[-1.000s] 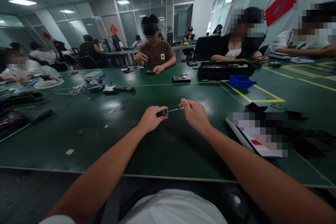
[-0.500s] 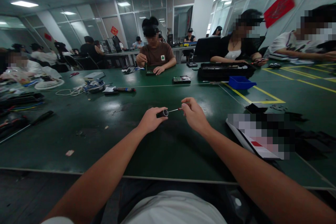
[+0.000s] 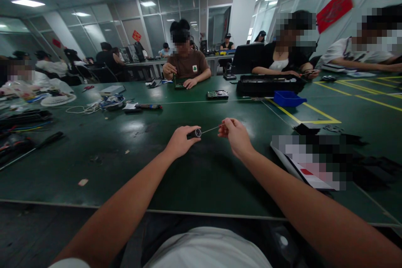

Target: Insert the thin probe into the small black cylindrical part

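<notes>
My left hand (image 3: pixel 179 141) is closed around a short black cylinder (image 3: pixel 192 134), whose round, light-rimmed end faces right. To the right of it, my right hand (image 3: pixel 238 137) pinches a thin screwdriver (image 3: pixel 211 129); the fingers hide most of its handle. Its slim metal shaft runs leftward to the rim of the cylinder. Whether the tip sits inside the cylinder or only touches the edge, I cannot tell. Both hands are held above the green table (image 3: pixel 194 184).
A booklet (image 3: pixel 290 161) and black pieces lie to the right, with a blue bin (image 3: pixel 287 99) farther back. Ahead is a circuit-board device (image 3: pixel 217 95). Tools and cables (image 3: pixel 84 109) lie left. Several people sit around, one person (image 3: pixel 190 65) directly opposite.
My right hand has shifted slightly right and turned, its fingers now curled more around the screwdriver's handle. The left hand and the black cylinder have stayed almost still.
</notes>
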Demonstrator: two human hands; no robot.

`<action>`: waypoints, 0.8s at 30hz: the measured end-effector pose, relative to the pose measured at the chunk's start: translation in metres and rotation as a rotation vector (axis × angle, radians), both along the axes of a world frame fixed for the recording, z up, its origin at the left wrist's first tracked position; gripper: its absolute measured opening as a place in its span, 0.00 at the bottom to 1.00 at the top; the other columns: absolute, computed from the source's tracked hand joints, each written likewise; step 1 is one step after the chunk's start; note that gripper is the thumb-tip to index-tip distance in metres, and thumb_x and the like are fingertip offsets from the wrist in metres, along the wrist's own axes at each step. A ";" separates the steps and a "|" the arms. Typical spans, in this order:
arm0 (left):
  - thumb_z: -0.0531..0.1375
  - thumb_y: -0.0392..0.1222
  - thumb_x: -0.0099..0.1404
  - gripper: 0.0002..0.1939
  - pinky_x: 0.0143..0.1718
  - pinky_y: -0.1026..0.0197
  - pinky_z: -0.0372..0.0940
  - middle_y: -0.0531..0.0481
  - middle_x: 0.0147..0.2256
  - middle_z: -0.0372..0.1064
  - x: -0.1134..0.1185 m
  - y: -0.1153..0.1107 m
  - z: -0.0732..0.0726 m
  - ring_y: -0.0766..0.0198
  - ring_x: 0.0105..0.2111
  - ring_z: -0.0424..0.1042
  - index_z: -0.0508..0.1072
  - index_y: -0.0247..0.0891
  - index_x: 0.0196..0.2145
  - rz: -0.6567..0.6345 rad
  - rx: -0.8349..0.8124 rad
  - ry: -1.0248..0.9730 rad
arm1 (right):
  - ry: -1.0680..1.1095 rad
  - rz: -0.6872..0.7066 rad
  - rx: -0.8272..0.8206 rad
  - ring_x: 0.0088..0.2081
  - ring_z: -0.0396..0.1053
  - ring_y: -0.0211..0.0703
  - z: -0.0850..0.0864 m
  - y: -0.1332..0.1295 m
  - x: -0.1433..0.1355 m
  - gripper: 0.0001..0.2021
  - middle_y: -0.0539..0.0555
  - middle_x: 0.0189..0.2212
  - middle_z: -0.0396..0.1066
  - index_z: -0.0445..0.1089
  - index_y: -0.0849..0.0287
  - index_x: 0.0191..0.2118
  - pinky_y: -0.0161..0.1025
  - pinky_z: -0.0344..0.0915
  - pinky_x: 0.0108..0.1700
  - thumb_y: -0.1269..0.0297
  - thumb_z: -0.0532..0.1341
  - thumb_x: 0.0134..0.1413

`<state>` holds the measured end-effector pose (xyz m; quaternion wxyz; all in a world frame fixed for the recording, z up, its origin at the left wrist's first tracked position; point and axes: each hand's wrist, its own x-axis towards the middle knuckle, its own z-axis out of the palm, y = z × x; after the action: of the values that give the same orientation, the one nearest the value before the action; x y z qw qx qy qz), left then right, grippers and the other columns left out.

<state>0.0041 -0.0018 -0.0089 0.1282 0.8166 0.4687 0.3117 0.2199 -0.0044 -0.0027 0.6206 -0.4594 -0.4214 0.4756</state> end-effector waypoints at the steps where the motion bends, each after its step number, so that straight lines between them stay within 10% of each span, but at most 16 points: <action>1: 0.66 0.43 0.64 0.22 0.50 0.51 0.63 0.47 0.47 0.76 0.000 0.000 0.000 0.55 0.46 0.72 0.75 0.45 0.55 -0.002 0.006 0.000 | -0.043 -0.001 0.024 0.27 0.68 0.38 -0.001 0.000 -0.001 0.10 0.49 0.27 0.70 0.67 0.56 0.34 0.37 0.67 0.29 0.55 0.61 0.58; 24: 0.66 0.40 0.63 0.22 0.53 0.50 0.63 0.46 0.49 0.75 0.000 0.001 -0.002 0.54 0.49 0.72 0.75 0.44 0.55 0.008 0.010 -0.003 | -0.415 0.023 0.207 0.31 0.72 0.43 0.000 -0.010 -0.005 0.12 0.52 0.29 0.73 0.66 0.56 0.39 0.43 0.70 0.36 0.53 0.54 0.62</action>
<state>0.0039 -0.0009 -0.0112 0.1233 0.8148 0.4703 0.3157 0.2153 -0.0147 -0.0025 0.5589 -0.4763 -0.5920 0.3321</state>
